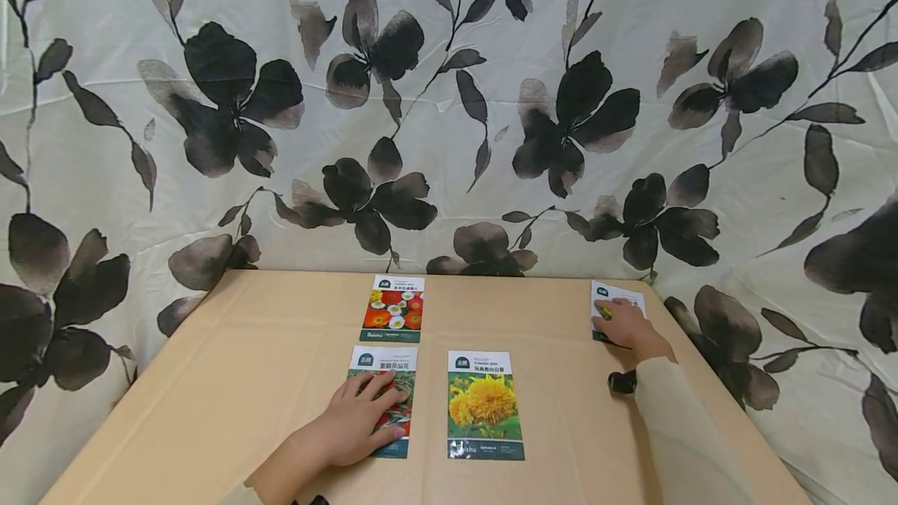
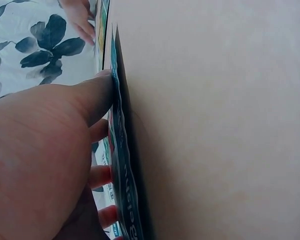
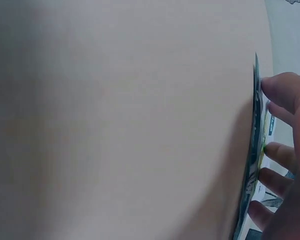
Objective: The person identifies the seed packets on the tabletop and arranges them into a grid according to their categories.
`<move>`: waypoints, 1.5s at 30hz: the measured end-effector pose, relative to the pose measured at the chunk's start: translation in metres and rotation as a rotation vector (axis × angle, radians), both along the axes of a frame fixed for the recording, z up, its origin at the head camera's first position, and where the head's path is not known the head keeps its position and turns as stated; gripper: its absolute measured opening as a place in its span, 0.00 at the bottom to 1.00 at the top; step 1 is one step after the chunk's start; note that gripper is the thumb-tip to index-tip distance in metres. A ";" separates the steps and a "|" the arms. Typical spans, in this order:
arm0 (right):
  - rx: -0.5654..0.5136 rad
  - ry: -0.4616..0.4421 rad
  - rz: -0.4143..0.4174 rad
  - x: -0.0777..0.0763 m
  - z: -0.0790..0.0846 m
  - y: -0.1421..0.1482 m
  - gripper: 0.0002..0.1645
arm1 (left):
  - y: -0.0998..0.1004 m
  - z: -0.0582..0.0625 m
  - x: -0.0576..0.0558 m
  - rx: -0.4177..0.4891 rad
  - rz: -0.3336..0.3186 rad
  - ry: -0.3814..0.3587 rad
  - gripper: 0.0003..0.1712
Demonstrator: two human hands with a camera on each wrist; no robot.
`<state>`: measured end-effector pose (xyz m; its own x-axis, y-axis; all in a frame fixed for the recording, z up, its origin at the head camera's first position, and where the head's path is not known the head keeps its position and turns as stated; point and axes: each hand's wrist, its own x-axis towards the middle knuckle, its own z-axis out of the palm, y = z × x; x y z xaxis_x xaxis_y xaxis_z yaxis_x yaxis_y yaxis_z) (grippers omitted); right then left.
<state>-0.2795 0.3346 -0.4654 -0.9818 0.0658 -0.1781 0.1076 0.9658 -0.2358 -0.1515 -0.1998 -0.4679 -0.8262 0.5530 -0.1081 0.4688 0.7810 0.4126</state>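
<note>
Seed packets [image 1: 486,405] on tan tabletop [image 1: 564,404], floral cloth [image 1: 456,131] behind, hands [image 1: 356,421] apart, each spread over one

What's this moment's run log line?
left grip: rests on double balsam seed packet | right grip: touches rightmost seed packet | untouched: teddy bear sunflower seed packet, mixed-flower seed packet

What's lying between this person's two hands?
Between the left hand and the right hand lies the yellow-flower packet, face up; the head view shows it.
</note>
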 end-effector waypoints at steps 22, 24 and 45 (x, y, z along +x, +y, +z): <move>0.003 -0.099 0.055 0.000 0.005 0.009 0.39 | -0.003 -0.016 -0.004 0.024 -0.017 0.051 0.34; -0.002 -0.104 0.047 -0.001 0.004 0.009 0.39 | -0.003 -0.018 -0.005 0.030 -0.017 0.057 0.34; -0.024 -0.090 0.003 0.001 0.000 0.001 0.37 | 0.000 -0.004 -0.001 -0.020 0.005 0.015 0.34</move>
<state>-0.2781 0.3356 -0.4658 -0.9621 0.0574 -0.2667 0.1262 0.9604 -0.2485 -0.1524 -0.2000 -0.4721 -0.8305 0.5468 -0.1065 0.4711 0.7914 0.3896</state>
